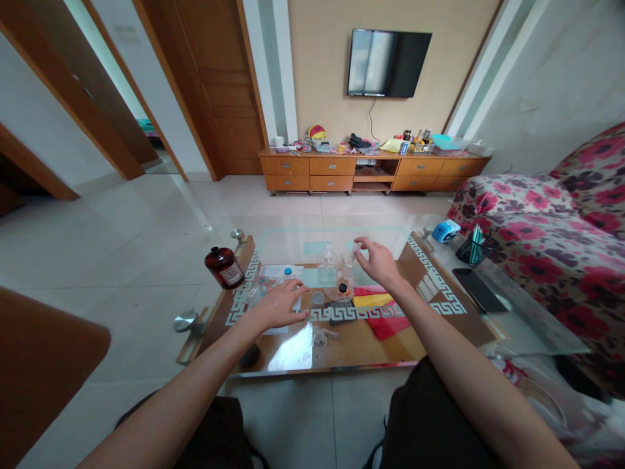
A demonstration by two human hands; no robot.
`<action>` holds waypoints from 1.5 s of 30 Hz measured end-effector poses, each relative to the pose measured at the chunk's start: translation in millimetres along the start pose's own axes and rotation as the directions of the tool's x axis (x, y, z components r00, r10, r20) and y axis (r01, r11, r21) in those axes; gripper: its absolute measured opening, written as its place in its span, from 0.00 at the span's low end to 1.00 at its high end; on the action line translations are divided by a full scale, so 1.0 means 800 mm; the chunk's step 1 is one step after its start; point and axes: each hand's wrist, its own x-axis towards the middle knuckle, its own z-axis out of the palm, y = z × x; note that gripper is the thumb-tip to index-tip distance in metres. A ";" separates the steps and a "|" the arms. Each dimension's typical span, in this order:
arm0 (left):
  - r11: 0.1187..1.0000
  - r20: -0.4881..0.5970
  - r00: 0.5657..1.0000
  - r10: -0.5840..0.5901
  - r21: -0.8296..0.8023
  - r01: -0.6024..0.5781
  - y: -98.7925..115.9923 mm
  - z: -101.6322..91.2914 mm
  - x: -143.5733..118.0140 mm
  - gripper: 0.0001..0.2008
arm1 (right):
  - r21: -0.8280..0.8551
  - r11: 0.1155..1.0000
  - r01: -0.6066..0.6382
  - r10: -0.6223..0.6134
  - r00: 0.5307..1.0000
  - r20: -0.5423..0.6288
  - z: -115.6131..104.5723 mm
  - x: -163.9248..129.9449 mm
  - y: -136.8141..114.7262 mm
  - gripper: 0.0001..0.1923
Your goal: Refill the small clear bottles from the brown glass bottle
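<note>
Well apart from both hands, the brown bottle (224,268) is at the left. The left hand (278,306), fingers loosely spread and seemingly holding nothing, hides the lower part of a blue-capped bottle (288,272). Clear bottles (326,268) sit between the hands; steadying one low down, with light fingers, would suit such slippery sides. The black-capped bottle (343,290) is nearer the person; keep wrists clear of it. The right hand (381,264) narrows thumb and fingertips at something small and clear; whether they grip it, I cannot tell.
</note>
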 end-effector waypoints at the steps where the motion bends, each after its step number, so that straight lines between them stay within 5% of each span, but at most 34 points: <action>1: 1.000 -0.003 1.000 -0.001 -0.002 0.001 -0.001 0.000 0.000 0.29 | 0.010 1.000 0.005 -0.004 1.000 -0.020 -0.004 0.001 -0.003 0.19; 11: 1.000 0.003 1.000 0.024 -0.016 -0.024 -0.006 -0.002 0.002 0.30 | 0.050 0.998 0.039 -0.029 0.982 -0.186 -0.044 0.004 -0.047 0.22; 18: 1.000 -0.105 0.994 0.004 -0.016 -0.005 -0.003 -0.018 0.010 0.29 | 0.079 0.988 0.130 -0.120 0.986 -0.120 -0.039 -0.004 -0.070 0.21; 24: 0.999 -0.241 0.970 0.012 -0.046 -0.024 0.027 -0.036 0.026 0.30 | 0.143 0.939 0.314 -0.318 0.948 0.002 -0.014 -0.016 -0.107 0.19; 27: 0.999 -0.250 0.968 0.024 -0.021 -0.031 0.041 -0.038 0.040 0.22 | 0.161 0.920 0.356 -0.363 0.931 0.017 -0.008 -0.021 -0.118 0.17; 30: 1.000 -0.234 0.972 0.027 0.002 -0.028 0.049 -0.035 0.051 0.14 | 0.178 0.920 0.350 -0.360 0.932 0.028 -0.008 -0.024 -0.119 0.17; 39: 0.999 -0.255 0.967 -0.025 0.015 0.030 0.042 -0.033 0.043 0.14 | 0.234 0.910 0.343 -0.359 0.933 0.031 0.000 -0.027 -0.121 0.15; 45: 0.990 -0.202 0.974 -0.100 0.076 0.118 0.021 -0.047 0.030 0.16 | 0.130 0.935 0.331 -0.343 0.936 0.083 -0.003 -0.023 -0.107 0.20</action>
